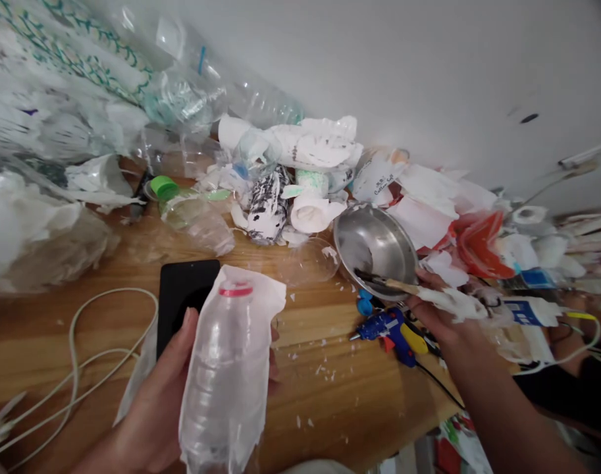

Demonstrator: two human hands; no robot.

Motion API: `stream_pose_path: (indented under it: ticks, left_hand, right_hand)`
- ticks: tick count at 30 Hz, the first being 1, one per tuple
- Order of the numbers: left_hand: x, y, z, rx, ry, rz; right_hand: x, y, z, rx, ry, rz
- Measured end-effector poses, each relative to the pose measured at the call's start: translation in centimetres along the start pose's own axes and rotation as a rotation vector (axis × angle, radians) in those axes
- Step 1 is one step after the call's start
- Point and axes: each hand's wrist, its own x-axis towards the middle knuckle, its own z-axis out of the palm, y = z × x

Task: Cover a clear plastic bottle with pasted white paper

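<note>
My left hand (164, 388) is wrapped around a clear plastic bottle (226, 375) with a red neck ring. White paper covers part of the bottle and sticks out past its neck. At the right, my right hand (436, 313) grips the near right rim of a metal bowl (379, 240); some of its fingers are hidden. A paintbrush (393, 283) lies across that rim and over the hand, its dark bristles toward the bowl and its handle coated in white. Just below the bowl a blue glue gun (389, 332) rests on the wooden table (324, 388).
A black phone or tablet (182, 289) and a white cable (76, 349) lie at the left. Plastic bottles (182, 92), paper-covered pieces (310, 145) and a red bag (480, 247) crowd the wall side. A clear plastic disc (307, 262) sits beside the bowl, with paper scraps scattered nearby.
</note>
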Motion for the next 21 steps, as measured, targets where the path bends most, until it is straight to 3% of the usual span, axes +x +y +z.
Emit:
stream_pose_path:
  ticks: [5, 12, 17, 21]
  left_hand:
    - [-0.1, 0.8, 0.4, 0.031, -0.113, -0.011]
    - [-0.4, 1.0, -0.4, 0.059, -0.026, 0.179]
    - [-1.3, 2.2, -1.8, -0.028, -0.171, 0.104]
    - [-1.1, 2.5, -1.4, -0.014, -0.123, 0.164]
  right_hand:
    - [0.2, -0.9, 0.6, -0.041, 0.141, 0.052]
    - [2.3, 0.2, -4.1, -0.513, 0.477, -0.026]
    - [5.5, 1.0, -5.4, -0.863, 0.416, -0.120]
    - [6.8, 1.0, -6.2, -1.013, 0.379, -0.108]
